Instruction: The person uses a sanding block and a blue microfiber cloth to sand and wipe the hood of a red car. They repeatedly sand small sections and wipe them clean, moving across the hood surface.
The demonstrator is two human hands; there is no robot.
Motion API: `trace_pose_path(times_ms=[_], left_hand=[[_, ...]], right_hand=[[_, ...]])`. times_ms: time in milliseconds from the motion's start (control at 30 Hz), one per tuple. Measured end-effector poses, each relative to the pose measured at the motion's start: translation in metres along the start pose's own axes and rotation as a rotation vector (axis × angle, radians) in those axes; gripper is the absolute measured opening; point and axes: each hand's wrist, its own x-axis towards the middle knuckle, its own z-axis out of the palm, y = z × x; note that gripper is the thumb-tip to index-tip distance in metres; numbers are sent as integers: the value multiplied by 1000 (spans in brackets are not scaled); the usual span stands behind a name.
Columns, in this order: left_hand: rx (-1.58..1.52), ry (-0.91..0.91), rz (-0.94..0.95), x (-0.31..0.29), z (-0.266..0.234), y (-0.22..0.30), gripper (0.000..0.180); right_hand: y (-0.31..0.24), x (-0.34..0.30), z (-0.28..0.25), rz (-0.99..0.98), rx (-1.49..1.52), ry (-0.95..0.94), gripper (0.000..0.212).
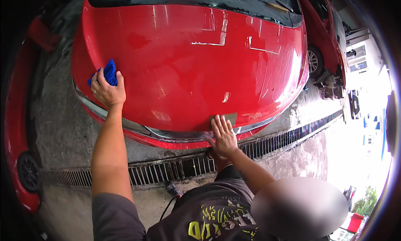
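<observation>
A dark shirt (163, 226) is nearest. A sheet (231, 117) lies on the hood's (167, 65) front under the right hand (224, 137), flat-fingered, probably for even pressure; the left hand (107, 91), half-curled, grips a blue cloth (110, 72), bunched perhaps for purchase.

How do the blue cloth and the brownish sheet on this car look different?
The blue cloth is vivid and bunched up; the brownish sheet is dull and flat. The cloth is gripped in the left hand, while the sheet lies under the right hand's spread fingers. Both are on the red hood.
</observation>
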Motion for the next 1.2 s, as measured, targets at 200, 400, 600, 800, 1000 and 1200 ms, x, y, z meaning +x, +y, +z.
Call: trace_pose_path(times_ms=[200,400,600,800,1000,1200], left_hand=[[-11,-22,-8,-10,-6,-8,68],[-7,-26,15,-11,-1,-4,71],[25,-23,-14,0,-2,-4,69],[21,-42,-33,-6,-3,-10,70],[-45,-49,-6,-13,-1,-7,72],[-39,-20,-24,-5,-1,-27,69]], right_hand=[[46,283,-127,-30,-89,286,98],[56,367,-154,-11,-26,372,103],[-34,52,-39,42,3,12,102],[-6,73,-39,-81,-11,9,95],[57,391,-168,-48,-46,374,103],[-3,262,-100,-72,-104,348,102]])
